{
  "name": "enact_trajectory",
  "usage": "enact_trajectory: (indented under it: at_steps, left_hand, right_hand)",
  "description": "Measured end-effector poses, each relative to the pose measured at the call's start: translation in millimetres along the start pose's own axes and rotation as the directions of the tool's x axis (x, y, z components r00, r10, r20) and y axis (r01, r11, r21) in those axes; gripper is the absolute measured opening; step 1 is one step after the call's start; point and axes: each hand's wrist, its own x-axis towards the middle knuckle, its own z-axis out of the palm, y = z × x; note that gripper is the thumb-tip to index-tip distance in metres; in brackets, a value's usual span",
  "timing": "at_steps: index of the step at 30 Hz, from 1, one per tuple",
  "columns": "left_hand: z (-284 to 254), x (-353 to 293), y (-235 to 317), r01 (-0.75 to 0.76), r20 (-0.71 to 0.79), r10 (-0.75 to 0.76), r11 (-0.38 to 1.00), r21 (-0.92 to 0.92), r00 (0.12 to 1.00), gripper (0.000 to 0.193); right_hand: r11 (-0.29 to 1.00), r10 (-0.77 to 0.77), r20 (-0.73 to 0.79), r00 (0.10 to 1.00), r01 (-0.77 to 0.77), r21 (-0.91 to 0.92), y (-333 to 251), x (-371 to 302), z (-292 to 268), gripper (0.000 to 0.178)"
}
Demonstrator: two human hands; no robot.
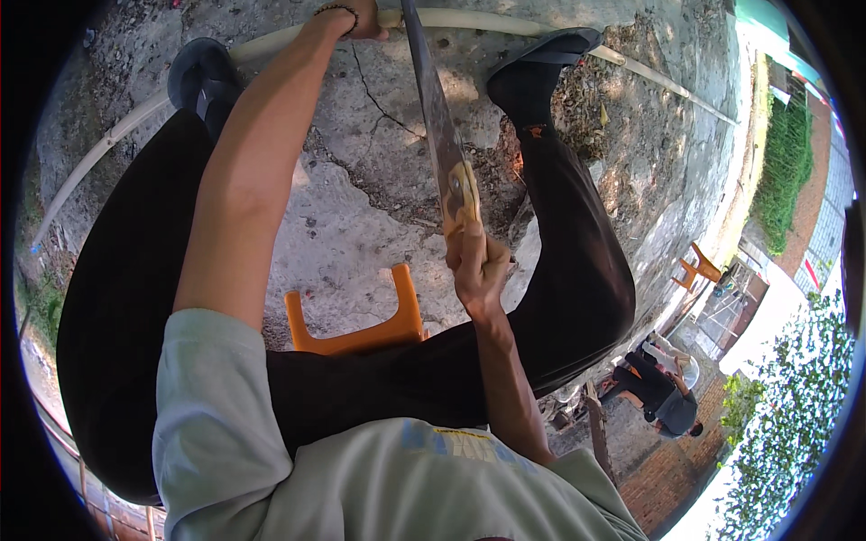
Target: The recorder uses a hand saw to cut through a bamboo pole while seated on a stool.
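My right hand is closed around the wooden handle of a handsaw. The long grey blade points away from me, its far part crossing a long pale pole at the top edge of the head view. To the left of the blade, my left hand is closed on that pole, with a dark bracelet at the wrist; the picture's edge cuts off part of this hand. Both my feet, in dark footwear, rest at the pole, one on each side of the hands.
An orange plastic stool shows under my legs. Cracked concrete with dry leaves and debris lies between my feet. Farther right are another orange stool, a person in dark clothes, a grass strip and brick paving.
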Motion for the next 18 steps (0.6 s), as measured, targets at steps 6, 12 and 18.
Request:
enact_trajectory:
  at_steps: [6,12,18]
  left_hand:
    - [-46,-61,54,0.116,-0.068,-0.131,0.975,-0.189,0.989,0.032]
    - [-49,-53,57,-0.053,-0.149,0.028,0.985,-0.167,0.988,0.044]
    - [-51,-45,53,-0.06,-0.063,0.051,0.988,-0.142,0.997,0.051]
  right_hand:
    - [0.839,0.197,0.034,0.98,-0.151,-0.523,-143,-124,-98,0.047]
    - [0.843,-0.098,-0.086,0.991,0.036,-0.536,-158,-118,-115,0.037]
    - [0.874,-0.131,-0.202,0.971,0.017,-0.486,-134,-69,-115,0.046]
